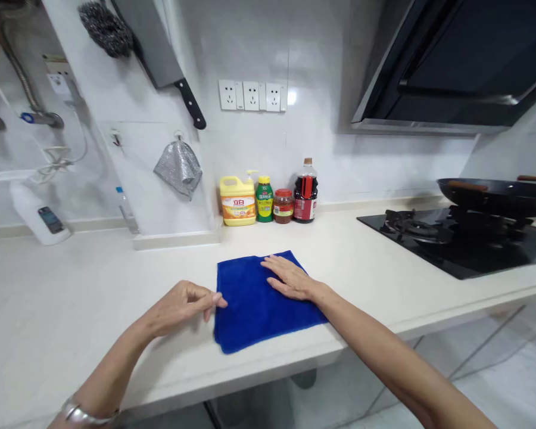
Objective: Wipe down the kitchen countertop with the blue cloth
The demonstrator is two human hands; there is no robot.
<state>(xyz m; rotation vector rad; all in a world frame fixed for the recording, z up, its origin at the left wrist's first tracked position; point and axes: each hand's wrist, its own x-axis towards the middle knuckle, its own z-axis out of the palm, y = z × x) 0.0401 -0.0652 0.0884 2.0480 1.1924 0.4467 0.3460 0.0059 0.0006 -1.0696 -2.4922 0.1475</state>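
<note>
A blue cloth [254, 310] lies spread flat on the white countertop, close to its front edge. My right hand [290, 277] rests palm down on the upper right part of the cloth, fingers stretched out and a little apart. At the cloth's left edge is my left hand [187, 304], its thumb and forefinger pressed together and the other fingers curled beneath. Those fingertips overlap the edge, but the cloth there is not lifted and I see nothing between them. A silver bracelet [87, 414] circles my left wrist.
Behind the cloth stand a yellow detergent jug [237, 202], a green bottle [264, 199], a red-lidded jar [283, 207] and a dark sauce bottle [305, 193]. Right is a gas hob [455, 256] with a wok [495, 196]. A white spray bottle [38, 208] stands left. A cleaver [161, 53] hangs above.
</note>
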